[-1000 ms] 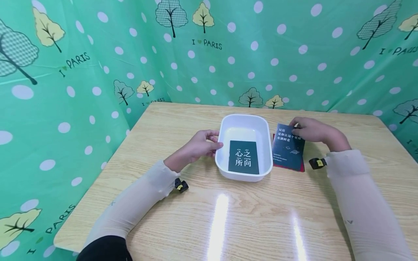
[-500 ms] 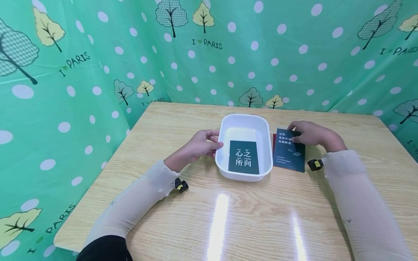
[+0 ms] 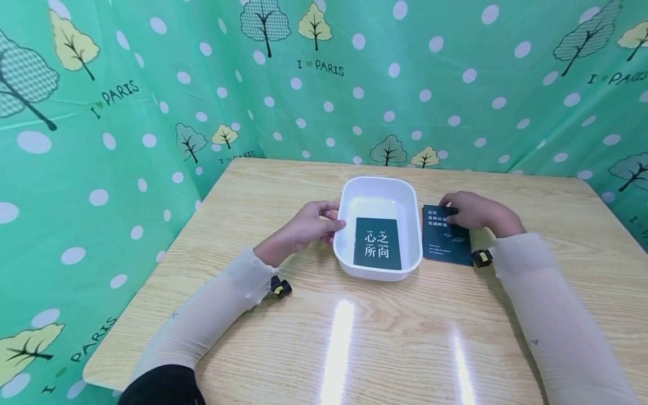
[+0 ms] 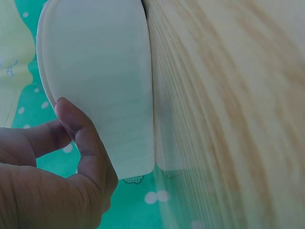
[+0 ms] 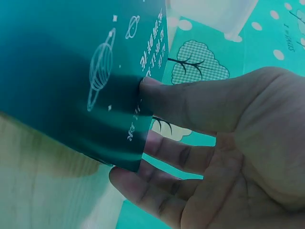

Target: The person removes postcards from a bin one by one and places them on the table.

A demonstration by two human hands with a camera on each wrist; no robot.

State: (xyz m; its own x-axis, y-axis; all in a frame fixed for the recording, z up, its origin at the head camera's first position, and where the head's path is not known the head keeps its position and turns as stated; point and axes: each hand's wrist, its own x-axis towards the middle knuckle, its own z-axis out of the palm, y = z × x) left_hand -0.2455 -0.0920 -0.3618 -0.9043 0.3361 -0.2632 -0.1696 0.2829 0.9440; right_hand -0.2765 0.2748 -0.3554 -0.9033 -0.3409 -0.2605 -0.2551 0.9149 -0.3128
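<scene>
My left hand [image 3: 311,228] pinches the left rim of a white plastic tub [image 3: 378,275], thumb near the edge. The tub's pale outer wall [image 4: 102,90] fills much of the left wrist view. Inside it, toward the near end, lies a dark green notebook [image 3: 377,260] with white characters. Just right of the tub, my right hand [image 3: 478,211] pinches the far edge of a dark teal notebook [image 3: 440,244] with white writing and planet drawings. In the right wrist view, the thumb lies on this notebook's cover [image 5: 71,71] and the fingers are behind its edge.
The tub and notebooks are on a light wooden table [image 3: 283,337]. A green dotted curtain [image 3: 450,90] with tree prints hangs behind and to the left. Small black devices [image 3: 280,287] sit at both wrists.
My right hand has moved the teal notebook left and slightly nearer, and it now covers nearly all of the red item beneath. The left hand and tub have stayed put.
</scene>
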